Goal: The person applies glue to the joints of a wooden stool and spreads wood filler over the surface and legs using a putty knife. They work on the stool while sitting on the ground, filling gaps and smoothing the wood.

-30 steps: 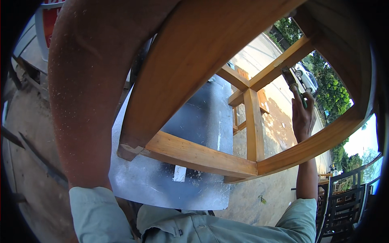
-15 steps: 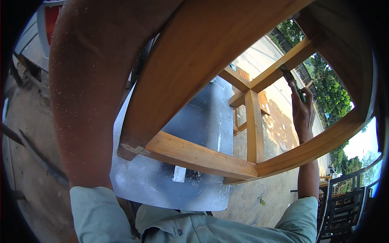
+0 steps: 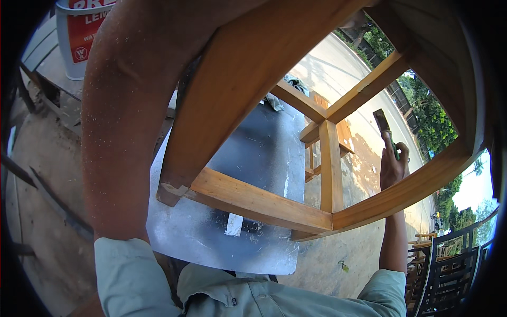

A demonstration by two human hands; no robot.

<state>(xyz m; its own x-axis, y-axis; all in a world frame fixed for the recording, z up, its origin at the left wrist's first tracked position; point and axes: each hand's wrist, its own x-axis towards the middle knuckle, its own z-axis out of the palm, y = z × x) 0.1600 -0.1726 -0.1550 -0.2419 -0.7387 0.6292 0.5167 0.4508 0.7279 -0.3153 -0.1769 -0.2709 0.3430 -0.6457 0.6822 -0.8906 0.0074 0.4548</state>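
Note:
A brown wooden chair frame (image 3: 259,203), with a broad board and crossing bars, is tilted up before me over a grey metal-topped table (image 3: 259,259). My left forearm runs up behind the broad board. Only a small, blurred part of my left hand (image 3: 355,20) shows at the board's far upper edge, apparently gripping it; most of its fingers are hidden. Through the frame's right opening, my right hand (image 3: 392,170) is closed around a flat paintbrush (image 3: 381,121) with a green handle. The brush's dark bristles point up, apart from the bars.
At the far left a white bucket with a red label (image 3: 84,39) stands on a grey surface. A cloth (image 3: 274,101) lies at the table's far edge. Beyond are wooden furniture (image 3: 346,136) on the ground and dark stacked chair frames (image 3: 449,269) on the right.
My right hand has drawn the brush down and off the crossbar it was touching. My left arm has shifted slightly right, showing more of the bucket. The chair frame has barely moved.

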